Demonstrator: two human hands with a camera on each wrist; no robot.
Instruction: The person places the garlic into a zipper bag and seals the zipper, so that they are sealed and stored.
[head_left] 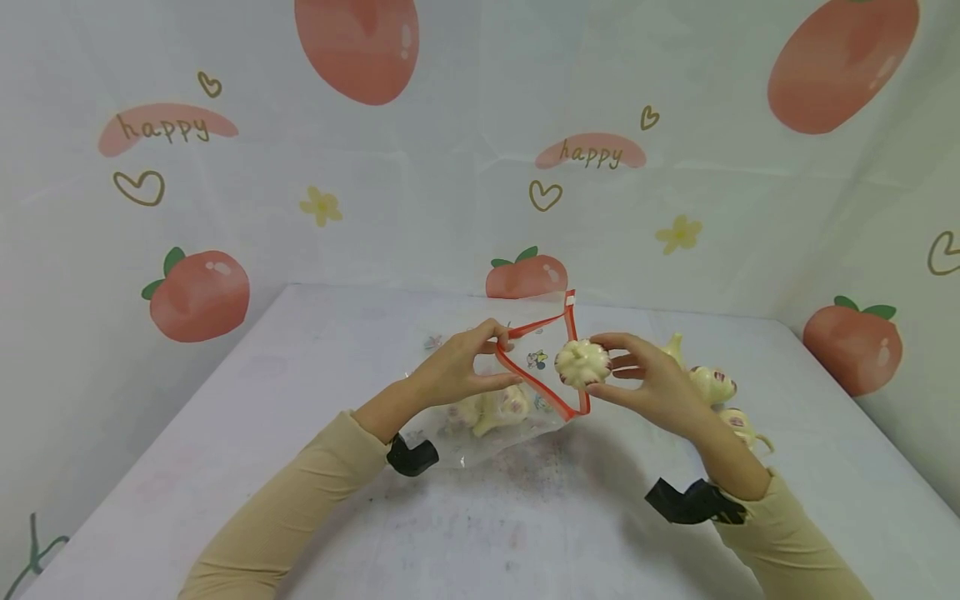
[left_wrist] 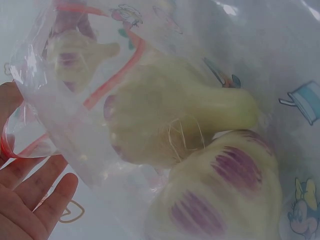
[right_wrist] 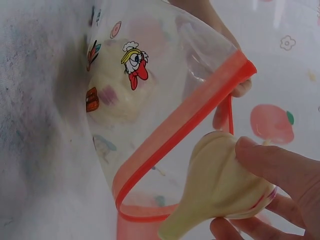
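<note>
My left hand (head_left: 461, 367) pinches the rim of a clear zip bag (head_left: 538, 387) with a red edge and cartoon prints, and its mouth gapes to the right. Inside, garlic bulbs (head_left: 487, 410) show through the plastic; the left wrist view has two bulbs (left_wrist: 145, 110) close up, cream with purple streaks. At the bag's mouth, my right hand (head_left: 656, 383) holds another garlic bulb (head_left: 582, 364) between thumb and fingers. Its stem (right_wrist: 177, 225) points toward the opening in the right wrist view, and the bulb overlaps the red rim (right_wrist: 175, 140).
Several loose garlic bulbs (head_left: 712, 385) lie on the white table (head_left: 465, 533) to the right, partly behind my right hand and forearm. A printed cloth (head_left: 450, 183) hangs behind the table. Black bands (head_left: 412, 456) circle both wrists.
</note>
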